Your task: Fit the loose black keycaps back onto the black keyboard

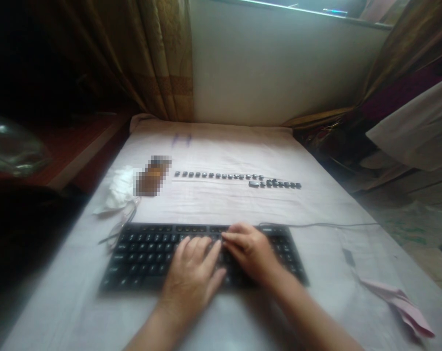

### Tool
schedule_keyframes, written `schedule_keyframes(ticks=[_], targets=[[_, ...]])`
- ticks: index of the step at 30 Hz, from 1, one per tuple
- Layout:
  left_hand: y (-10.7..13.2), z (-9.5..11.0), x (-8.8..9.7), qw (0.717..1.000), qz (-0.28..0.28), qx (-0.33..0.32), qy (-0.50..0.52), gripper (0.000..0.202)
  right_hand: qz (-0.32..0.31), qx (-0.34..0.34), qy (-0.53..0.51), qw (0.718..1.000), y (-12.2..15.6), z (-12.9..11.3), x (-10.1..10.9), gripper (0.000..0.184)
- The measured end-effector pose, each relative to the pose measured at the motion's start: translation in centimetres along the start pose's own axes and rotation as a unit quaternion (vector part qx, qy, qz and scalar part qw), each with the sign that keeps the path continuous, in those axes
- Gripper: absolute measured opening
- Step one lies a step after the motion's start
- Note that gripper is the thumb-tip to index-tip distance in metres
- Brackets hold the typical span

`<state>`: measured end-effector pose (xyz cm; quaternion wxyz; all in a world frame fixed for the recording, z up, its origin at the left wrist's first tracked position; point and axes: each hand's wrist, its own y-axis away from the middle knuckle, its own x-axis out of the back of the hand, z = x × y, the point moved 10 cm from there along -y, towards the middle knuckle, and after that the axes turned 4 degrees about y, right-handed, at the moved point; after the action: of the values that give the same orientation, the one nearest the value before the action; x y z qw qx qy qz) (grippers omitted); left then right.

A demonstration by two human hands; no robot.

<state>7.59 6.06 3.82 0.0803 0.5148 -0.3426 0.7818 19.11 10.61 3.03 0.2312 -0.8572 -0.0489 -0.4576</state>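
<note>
A black computer keyboard (148, 258) lies flat on the cloth-covered surface before me. My left hand (191, 268) rests palm down on its middle keys, the fingers stretched out and somewhat apart. On the keys just to the right is my right hand (252, 248), its thumb and fingertips drawn together in a pinch. Whatever sits between those fingertips is too small and blurred to name. Beyond the keyboard, loose keycaps (211, 175) stand in a long row, with a shorter row of keycaps (279, 184) at its right end.
A pixelated item (151, 178) and a crumpled white cloth (120, 187) lie at the left, near eyeglasses (124, 219). The keyboard cable (327, 225) runs right. A pink cloth strip (400, 300) lies at the right. Curtains (170, 58) hang behind.
</note>
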Motion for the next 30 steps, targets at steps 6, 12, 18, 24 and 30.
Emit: schedule_keyframes(ticks=[6, 12, 18, 24, 30], targets=[[0.0, -0.1, -0.3, 1.000, -0.011, 0.002, -0.004, 0.039, -0.007, 0.033, 0.056, 0.998, 0.2, -0.8, -0.1, 0.017], [0.1, -0.1, -0.6, 1.000, -0.018, 0.007, -0.003, 0.039, 0.009, 0.080, 0.143, 0.986, 0.6, -2.1, 0.4, 0.022], [0.1, 0.0, -0.1, 1.000, 0.000, 0.000, -0.008, 0.036, 0.021, 0.065, 0.126, 0.990, 0.6, -1.9, 0.5, 0.023], [0.2, -0.2, -0.3, 1.000, -0.002, 0.001, -0.004, 0.038, 0.026, 0.036, 0.081, 0.996, -0.2, 0.2, 1.9, 0.024], [0.2, -0.2, -0.2, 1.000, 0.003, -0.006, -0.006, 0.038, 0.066, -0.030, 0.220, 0.973, -4.0, 7.4, 5.4, 0.018]])
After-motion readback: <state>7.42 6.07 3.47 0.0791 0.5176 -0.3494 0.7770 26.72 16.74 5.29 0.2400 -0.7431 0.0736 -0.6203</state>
